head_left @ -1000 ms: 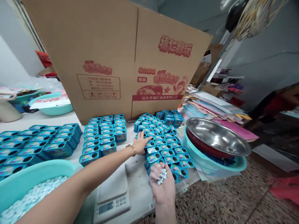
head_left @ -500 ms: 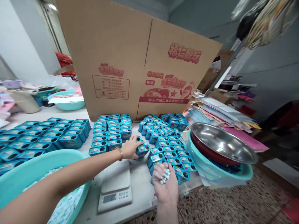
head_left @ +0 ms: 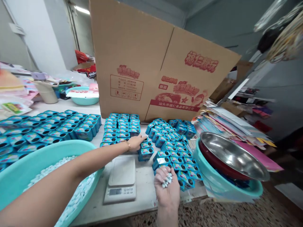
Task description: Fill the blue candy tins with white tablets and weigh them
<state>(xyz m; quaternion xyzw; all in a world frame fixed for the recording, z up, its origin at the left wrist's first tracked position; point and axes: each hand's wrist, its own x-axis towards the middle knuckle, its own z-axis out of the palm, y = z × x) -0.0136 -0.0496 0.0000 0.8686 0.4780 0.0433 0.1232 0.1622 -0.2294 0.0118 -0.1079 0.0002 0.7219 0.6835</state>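
Observation:
My left hand (head_left: 136, 142) reaches across from the left with its fingers at the rearmost of a short row of blue boxes (head_left: 146, 152) in the middle of the table. Part of that box is hidden by the fingers. Palm up, my right hand (head_left: 167, 189) curls around a small heap of white and pale blue candies (head_left: 167, 180). It is held in front of the right group of blue boxes (head_left: 175, 154), whose tops have round dark holes. A white scale (head_left: 122, 176) lies between my left forearm and my right hand.
At the left stands a large turquoise basin (head_left: 91, 148) of candies, with more blue boxes (head_left: 84, 133) behind. A tall cardboard sheet (head_left: 132, 37) rises at the back. On the right, a steel bowl (head_left: 233, 154) rests over another turquoise basin (head_left: 201, 170), near stacked papers (head_left: 227, 121).
The view has swung left, so things appear farther right. My left hand has moved back from the front box of the short row to the rear one. My right hand still cups the candies.

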